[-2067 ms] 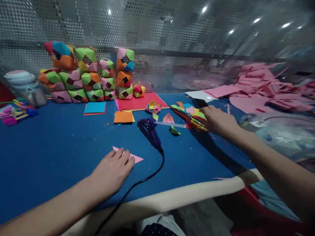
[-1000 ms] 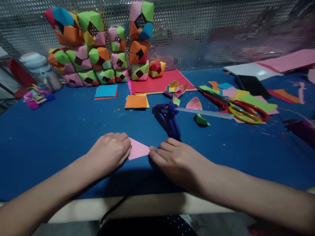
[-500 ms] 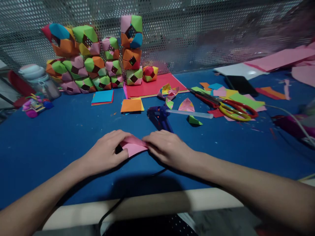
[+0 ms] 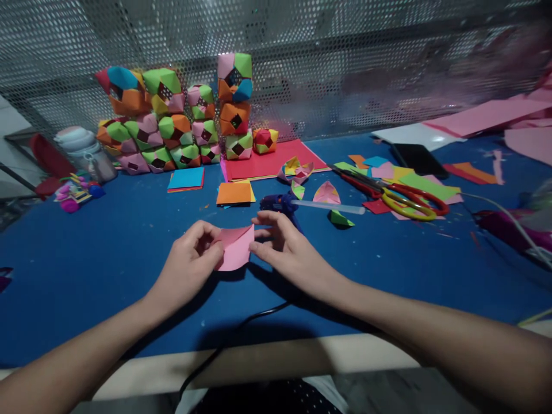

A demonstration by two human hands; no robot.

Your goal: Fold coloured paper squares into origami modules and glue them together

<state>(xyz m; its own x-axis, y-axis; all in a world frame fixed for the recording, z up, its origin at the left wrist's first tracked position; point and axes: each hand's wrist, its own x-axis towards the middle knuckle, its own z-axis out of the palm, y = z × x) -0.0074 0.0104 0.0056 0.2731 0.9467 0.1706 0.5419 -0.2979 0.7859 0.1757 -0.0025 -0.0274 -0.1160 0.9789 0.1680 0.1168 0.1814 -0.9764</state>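
A square of pink paper (image 4: 236,253) with a crease across it is held up just above the table, tilted toward me. My left hand (image 4: 194,250) is closed on its left edge, thumb in front and fingers behind. At the paper's right edge is my right hand (image 4: 287,244); its fingers are apart, and its thumb and index tips are at the edge, not wrapped round it. Beyond the right hand lies a blue glue gun (image 4: 276,202) with a clear glue stick (image 4: 330,206) sticking out of its back. Folded pink paper pieces (image 4: 326,194) lie near the stick.
Stacked folded-paper cubes (image 4: 175,131) stand at the back left. Orange paper squares (image 4: 234,194) and blue ones (image 4: 186,179) lie in front. Scissors (image 4: 407,201) rest on paper scraps near a black phone (image 4: 418,160). A black cable (image 4: 267,312) crosses the table's near edge.
The pink paper has been unfolded from a doubled shape and raised toward me. My right hand's fingers have spread from their pinch. The view has shifted slightly.
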